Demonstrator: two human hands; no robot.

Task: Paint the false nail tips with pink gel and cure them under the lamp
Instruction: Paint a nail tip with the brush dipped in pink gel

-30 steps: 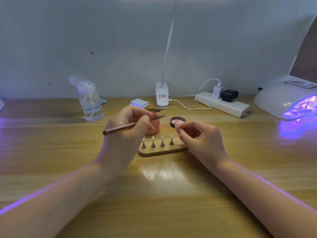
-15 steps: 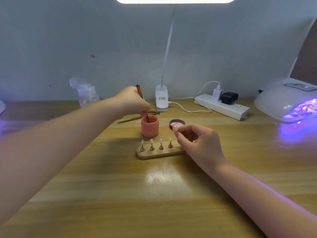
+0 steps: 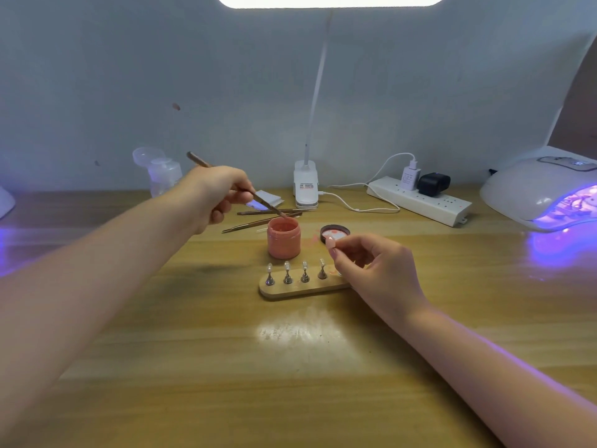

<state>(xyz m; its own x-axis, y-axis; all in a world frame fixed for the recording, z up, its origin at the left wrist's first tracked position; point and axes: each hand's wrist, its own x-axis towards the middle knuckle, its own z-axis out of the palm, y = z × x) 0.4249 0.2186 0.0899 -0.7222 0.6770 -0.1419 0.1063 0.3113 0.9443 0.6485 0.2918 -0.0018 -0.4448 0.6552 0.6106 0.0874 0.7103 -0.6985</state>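
An open jar of pink gel (image 3: 284, 238) stands mid-table, its lid (image 3: 335, 233) lying to its right. My left hand (image 3: 215, 197) grips a thin brush (image 3: 206, 164), the bristle end at the jar's far rim. My right hand (image 3: 374, 270) pinches a pink-painted nail tip (image 3: 331, 243) on its stand, just above the right end of the wooden holder (image 3: 300, 290). Several small metal stands with clear tips (image 3: 287, 273) sit upright along the holder. The curing lamp (image 3: 546, 192) glows violet at the far right.
Spare brushes and tools (image 3: 258, 221) lie behind the jar beside a stack of white pads (image 3: 268, 198). A pump bottle (image 3: 161, 174) is at the back left, a clip lamp base (image 3: 306, 189) at the back centre, and a power strip (image 3: 420, 202) with plugs to its right.
My left hand carried the brush from near the holder out to the gel jar; it has now tilted so the bristles sit at the jar's rim. My right hand has stayed put with the tip.
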